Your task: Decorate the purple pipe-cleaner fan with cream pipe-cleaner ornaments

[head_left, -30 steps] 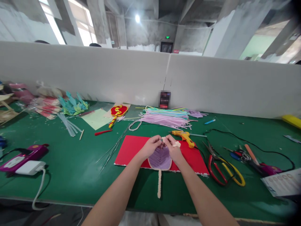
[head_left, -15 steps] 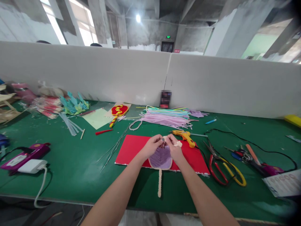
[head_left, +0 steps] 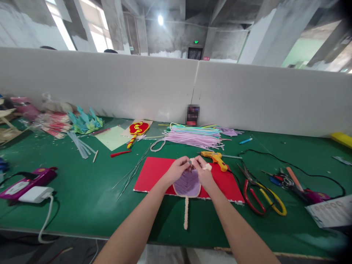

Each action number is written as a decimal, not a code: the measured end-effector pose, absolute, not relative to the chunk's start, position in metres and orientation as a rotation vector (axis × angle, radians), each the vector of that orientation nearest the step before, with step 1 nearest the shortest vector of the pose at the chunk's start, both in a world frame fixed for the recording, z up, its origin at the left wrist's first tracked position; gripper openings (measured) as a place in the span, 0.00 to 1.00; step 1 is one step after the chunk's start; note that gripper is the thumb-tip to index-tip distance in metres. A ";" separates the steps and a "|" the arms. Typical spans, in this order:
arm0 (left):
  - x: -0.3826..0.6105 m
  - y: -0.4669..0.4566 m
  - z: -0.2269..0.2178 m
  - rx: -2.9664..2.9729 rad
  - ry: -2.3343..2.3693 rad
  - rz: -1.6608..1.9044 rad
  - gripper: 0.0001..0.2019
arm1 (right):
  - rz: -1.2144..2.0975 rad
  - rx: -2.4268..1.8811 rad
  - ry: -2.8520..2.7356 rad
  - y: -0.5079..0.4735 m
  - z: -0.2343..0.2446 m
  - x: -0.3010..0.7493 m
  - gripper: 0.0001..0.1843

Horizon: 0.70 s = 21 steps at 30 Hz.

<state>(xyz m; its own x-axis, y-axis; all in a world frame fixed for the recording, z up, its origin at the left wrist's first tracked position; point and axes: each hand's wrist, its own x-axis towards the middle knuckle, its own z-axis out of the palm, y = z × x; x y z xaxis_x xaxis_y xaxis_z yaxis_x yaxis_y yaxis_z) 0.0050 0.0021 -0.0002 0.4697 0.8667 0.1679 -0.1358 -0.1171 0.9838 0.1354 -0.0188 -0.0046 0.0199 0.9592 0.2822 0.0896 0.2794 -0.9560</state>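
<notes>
A purple fan-shaped piece [head_left: 188, 186] with a cream border and a fuzzy cream handle [head_left: 186, 214] lies on a red board [head_left: 154, 172], its handle toward me. Over its upper part, my left hand [head_left: 179, 170] and my right hand [head_left: 204, 173] meet with thumbs and fingers pinched. Between the fingertips is a small bit of a cream pipe cleaner piece [head_left: 207, 167], whose lumpy end shows beside my right hand. My fingers hide the top of the fan and most of the pinched part.
A yellow glue gun [head_left: 216, 158] rests at the board's back right edge. Red-and-yellow-handled scissors [head_left: 254, 198] lie to the right. Behind are bundled pipe cleaners [head_left: 192, 137] and a red-and-yellow fan [head_left: 139, 128]. A purple power strip [head_left: 35, 179] sits at left.
The view has shifted very slightly. Both hands keep the same pinch over the fan, and the objects on the table have not moved.
</notes>
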 end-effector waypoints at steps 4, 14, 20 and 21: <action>0.005 0.002 0.001 1.456 0.706 0.990 0.11 | 0.897 -1.060 -1.364 -0.021 0.000 0.133 0.14; 0.009 0.002 -0.002 1.362 0.688 1.006 0.15 | 1.013 -0.996 -1.323 -0.019 -0.004 0.135 0.15; 0.009 0.001 0.002 1.409 0.739 1.000 0.16 | 1.009 -0.998 -1.342 -0.016 -0.009 0.137 0.15; 0.009 0.000 0.004 1.469 0.764 0.997 0.15 | 0.984 -1.017 -1.348 -0.016 -0.010 0.138 0.16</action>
